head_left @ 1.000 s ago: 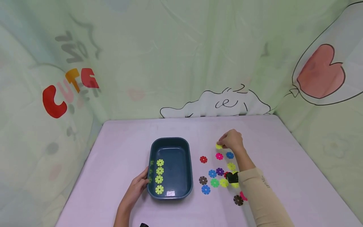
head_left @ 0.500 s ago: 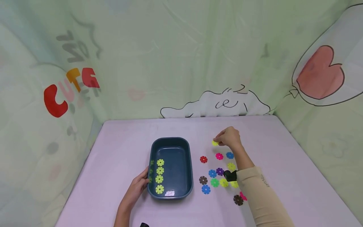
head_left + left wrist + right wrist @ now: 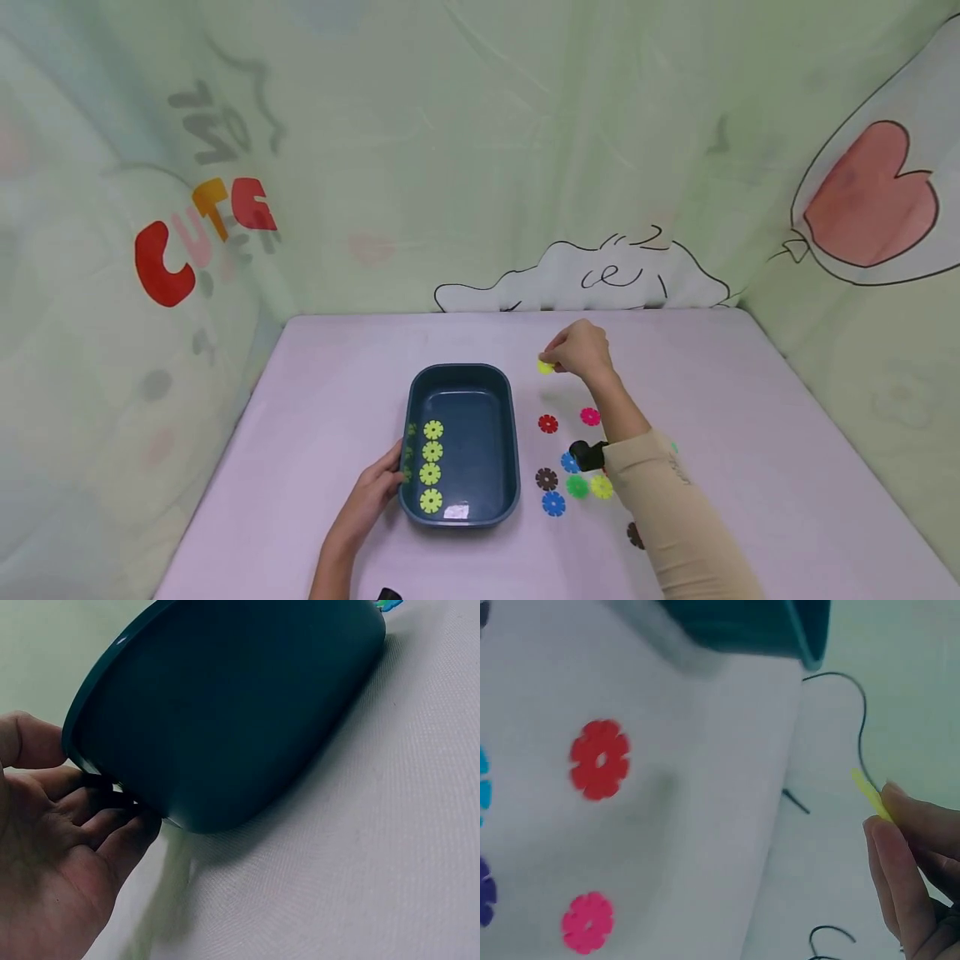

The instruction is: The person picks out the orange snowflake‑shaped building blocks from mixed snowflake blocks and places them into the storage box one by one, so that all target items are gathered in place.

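Note:
My right hand (image 3: pixel 583 347) pinches a yellow notched plastic disc (image 3: pixel 546 367) between thumb and fingertips, above the table to the right of the tray's far end. The right wrist view shows that yellow disc (image 3: pixel 870 796) nearly edge-on. A dark blue rectangular tray (image 3: pixel 482 450) stands on the table, with several yellow discs (image 3: pixel 431 451) in a column along its left side. At the tray's left wall, my left hand (image 3: pixel 372 487) grips the rim. In the left wrist view the thumb (image 3: pixel 37 741) lies at the rim and the fingers curl against the outer wall.
Right of the tray lie loose discs: red (image 3: pixel 548 424), pink (image 3: pixel 590 416), brown (image 3: pixel 547 479), green (image 3: pixel 577 486), blue (image 3: pixel 553 503) and yellow (image 3: pixel 602 487). My right forearm (image 3: pixel 667 517) covers part of them. A printed cloth (image 3: pixel 360 167) hangs behind the table.
My right hand has moved left and farther away from me, carrying the yellow disc higher. The left hand has kept its hold on the tray. The head view has shifted slightly.

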Available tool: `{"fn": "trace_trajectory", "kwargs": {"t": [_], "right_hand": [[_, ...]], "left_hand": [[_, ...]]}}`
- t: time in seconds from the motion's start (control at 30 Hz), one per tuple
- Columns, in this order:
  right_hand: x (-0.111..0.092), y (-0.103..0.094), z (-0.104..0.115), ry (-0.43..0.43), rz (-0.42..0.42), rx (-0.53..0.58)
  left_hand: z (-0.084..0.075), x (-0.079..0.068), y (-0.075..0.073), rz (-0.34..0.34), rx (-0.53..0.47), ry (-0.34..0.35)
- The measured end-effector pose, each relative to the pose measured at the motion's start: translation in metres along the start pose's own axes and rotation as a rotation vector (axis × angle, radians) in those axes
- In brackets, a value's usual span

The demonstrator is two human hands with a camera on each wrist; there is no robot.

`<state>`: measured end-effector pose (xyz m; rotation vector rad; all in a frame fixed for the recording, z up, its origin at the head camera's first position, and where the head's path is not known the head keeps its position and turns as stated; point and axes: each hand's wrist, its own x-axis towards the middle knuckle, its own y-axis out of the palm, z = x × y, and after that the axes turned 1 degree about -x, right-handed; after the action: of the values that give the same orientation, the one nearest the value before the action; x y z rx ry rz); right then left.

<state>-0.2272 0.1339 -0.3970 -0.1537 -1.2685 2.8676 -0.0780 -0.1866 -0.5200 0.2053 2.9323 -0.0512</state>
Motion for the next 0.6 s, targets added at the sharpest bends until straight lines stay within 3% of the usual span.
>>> {"fn": "trace_trajectory", "kwargs": {"t": [0.2, 0.6], "right_hand": [[-0.004, 0.008, 0.025, -0.042, 0.021, 0.020], [-0.010, 0.047, 0.076, -0.144, 0.066, 0.067]], "left_hand": [[0.000, 0.000, -0.001, 0.011, -0.002, 0.004], [-0.002, -0.001, -0.003, 0.028, 0.007, 0.006]]}}
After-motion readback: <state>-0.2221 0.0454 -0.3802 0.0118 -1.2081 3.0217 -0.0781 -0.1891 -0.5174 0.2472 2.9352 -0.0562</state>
